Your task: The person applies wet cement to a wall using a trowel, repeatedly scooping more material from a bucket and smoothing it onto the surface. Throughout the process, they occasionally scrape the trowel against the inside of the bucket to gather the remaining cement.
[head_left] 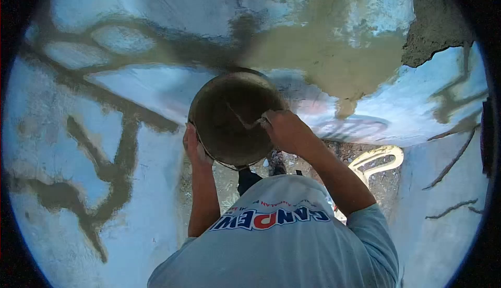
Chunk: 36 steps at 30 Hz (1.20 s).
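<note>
Head view, our only one: we note a round, dark bowl-like vessel (213,123) held up in front of the torso, close to the pale blue wall (203,3) with its grey-brown patches (339,53); whether the rim touches that wall we cannot tell. We judge the vessel stiff and not fragile, light if bare, heavier and apt to tip if loaded; its interior is too dark for us to read a fill level. Any wet residue would make the rim slippery, so we favour a hold low on the side with the palm partly beneath. The left hand (197,148) is clamped on the vessel's near-left edge, thumb side up, some fingers hidden by the wall of the vessel. The right hand (282,130) is closed around the end of a thin tool (250,126), which lies across the vessel's opening; we read it as rigid and light, best held by the handle, though its full shape is lost in shadow. Pose: the left forearm (204,199) rises almost straight; the right forearm (334,170) slants inward from a bent elbow, wrist over the right rim. Near that elbow we log a cream looped object (389,155), kind unclear.
</note>
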{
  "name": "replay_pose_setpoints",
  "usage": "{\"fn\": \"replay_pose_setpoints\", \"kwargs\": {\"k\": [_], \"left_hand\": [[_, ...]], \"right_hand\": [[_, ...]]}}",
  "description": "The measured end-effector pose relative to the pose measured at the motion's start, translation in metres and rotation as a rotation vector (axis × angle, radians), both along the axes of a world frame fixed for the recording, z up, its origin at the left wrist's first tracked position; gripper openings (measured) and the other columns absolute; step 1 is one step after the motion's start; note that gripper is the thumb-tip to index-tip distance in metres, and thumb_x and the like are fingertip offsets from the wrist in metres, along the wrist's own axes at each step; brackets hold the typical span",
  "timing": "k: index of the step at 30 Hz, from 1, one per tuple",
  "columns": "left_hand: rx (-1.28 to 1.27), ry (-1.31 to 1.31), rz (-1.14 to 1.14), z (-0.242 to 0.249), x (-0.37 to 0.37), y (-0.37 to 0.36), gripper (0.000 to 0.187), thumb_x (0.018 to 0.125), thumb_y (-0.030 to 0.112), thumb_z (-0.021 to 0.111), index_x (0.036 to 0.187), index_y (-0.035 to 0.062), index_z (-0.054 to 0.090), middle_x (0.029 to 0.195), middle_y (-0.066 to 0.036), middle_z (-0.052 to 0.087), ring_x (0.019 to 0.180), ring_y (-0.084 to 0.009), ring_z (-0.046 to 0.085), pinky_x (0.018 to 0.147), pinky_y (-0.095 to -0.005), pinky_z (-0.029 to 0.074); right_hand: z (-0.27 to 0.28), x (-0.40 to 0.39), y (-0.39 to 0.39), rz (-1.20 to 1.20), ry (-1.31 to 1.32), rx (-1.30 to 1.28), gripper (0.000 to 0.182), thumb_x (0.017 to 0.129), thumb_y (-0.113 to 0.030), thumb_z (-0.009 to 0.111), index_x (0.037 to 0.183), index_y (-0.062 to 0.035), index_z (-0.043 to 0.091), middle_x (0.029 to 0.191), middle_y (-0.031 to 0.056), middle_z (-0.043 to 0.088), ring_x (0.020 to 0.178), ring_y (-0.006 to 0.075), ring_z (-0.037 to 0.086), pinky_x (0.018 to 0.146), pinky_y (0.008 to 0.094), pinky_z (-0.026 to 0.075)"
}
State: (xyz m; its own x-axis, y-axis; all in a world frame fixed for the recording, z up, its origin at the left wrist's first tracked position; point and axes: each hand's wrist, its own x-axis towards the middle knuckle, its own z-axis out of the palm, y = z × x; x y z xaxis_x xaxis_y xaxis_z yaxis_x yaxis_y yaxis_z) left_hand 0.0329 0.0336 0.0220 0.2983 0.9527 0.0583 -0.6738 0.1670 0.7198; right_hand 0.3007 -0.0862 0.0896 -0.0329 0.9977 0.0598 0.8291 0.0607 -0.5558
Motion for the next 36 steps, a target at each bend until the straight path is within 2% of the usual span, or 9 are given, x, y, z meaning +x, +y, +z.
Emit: {"fn": "replay_pose_setpoints", "kwargs": {"k": [6,12,15,23,27,30,32,34,36], "left_hand": [[0.014,0.058,0.028,-0.004,0.004,-0.005,0.045,0.112,0.035,0.056,0.137,-0.0027,0.062,0.134,-0.015,0.069,0.120,-0.0285,0.068,0.099,-0.0452,0.059],[0.092,0.134,0.089,-0.013,0.014,-0.004,0.036,0.110,0.028,0.062,0.127,-0.0025,0.067,0.124,-0.011,0.072,0.108,-0.0220,0.071,0.091,-0.0417,0.062],[0.185,0.201,0.028,-0.015,0.004,0.004,0.042,0.110,0.036,0.061,0.127,-0.0015,0.066,0.118,-0.011,0.073,0.102,-0.0258,0.073,0.084,-0.0438,0.064],[0.271,0.227,0.079,-0.020,-0.003,0.012,0.028,0.109,0.030,0.065,0.114,0.0034,0.070,0.108,-0.008,0.075,0.095,-0.0227,0.073,0.078,-0.0427,0.062],[0.097,0.239,0.198,-0.012,0.011,0.000,0.031,0.109,0.029,0.065,0.116,0.0002,0.071,0.108,-0.010,0.075,0.094,-0.0230,0.072,0.078,-0.0416,0.061],[0.189,0.213,0.121,-0.011,0.018,-0.008,0.033,0.107,0.027,0.068,0.122,-0.0016,0.070,0.112,-0.009,0.075,0.094,-0.0163,0.069,0.081,-0.0355,0.059],[0.188,0.222,0.138,-0.035,0.016,-0.003,0.033,0.107,0.029,0.068,0.119,-0.0020,0.070,0.111,-0.009,0.075,0.092,-0.0163,0.069,0.078,-0.0355,0.059],[0.118,0.257,0.149,-0.037,0.026,-0.008,0.046,0.110,0.037,0.061,0.129,-0.0046,0.067,0.120,-0.015,0.074,0.102,-0.0249,0.072,0.084,-0.0413,0.061],[0.162,0.272,0.093,-0.024,0.036,-0.018,0.045,0.110,0.037,0.060,0.128,-0.0046,0.067,0.118,-0.014,0.074,0.100,-0.0241,0.072,0.083,-0.0406,0.060]], "right_hand": [[-0.012,-0.015,0.046,-0.041,0.106,-0.163,0.028,0.097,-0.017,0.060,0.106,0.0081,0.069,0.101,0.0343,0.070,0.100,0.0528,0.068,0.091,0.0590,0.054],[-0.028,-0.043,0.056,-0.187,0.186,-0.086,0.026,0.094,-0.017,0.062,0.099,0.0070,0.071,0.093,0.0366,0.069,0.099,0.0535,0.068,0.092,0.0577,0.055],[-0.022,-0.058,0.053,-0.085,0.059,-0.055,0.023,0.091,-0.014,0.062,0.097,0.0058,0.072,0.095,0.0340,0.071,0.098,0.0519,0.071,0.090,0.0556,0.057],[0.016,-0.063,0.056,0.254,-0.229,-0.103,0.022,0.090,-0.013,0.064,0.097,0.0033,0.078,0.099,0.0232,0.077,0.094,0.0398,0.077,0.084,0.0508,0.064],[0.030,-0.063,0.058,0.427,-0.414,0.023,0.024,0.090,-0.016,0.065,0.094,0.0012,0.082,0.095,0.0197,0.079,0.091,0.0364,0.079,0.078,0.0481,0.065],[0.008,-0.070,0.066,0.404,-0.501,0.063,0.021,0.088,-0.017,0.068,0.091,-0.0015,0.082,0.090,0.0168,0.079,0.090,0.0351,0.079,0.075,0.0465,0.065],[0.014,-0.067,0.061,0.473,-0.603,0.083,0.019,0.086,-0.016,0.069,0.089,-0.0031,0.083,0.087,0.0150,0.079,0.089,0.0338,0.080,0.073,0.0455,0.065],[0.025,-0.058,0.055,0.480,-0.668,0.044,0.017,0.085,-0.015,0.071,0.088,-0.0039,0.083,0.086,0.0149,0.079,0.087,0.0335,0.079,0.072,0.0455,0.064],[0.040,-0.050,0.052,0.460,-0.700,-0.029,0.017,0.083,-0.015,0.072,0.089,-0.0040,0.083,0.086,0.0165,0.079,0.085,0.0342,0.079,0.072,0.0465,0.064]]}}
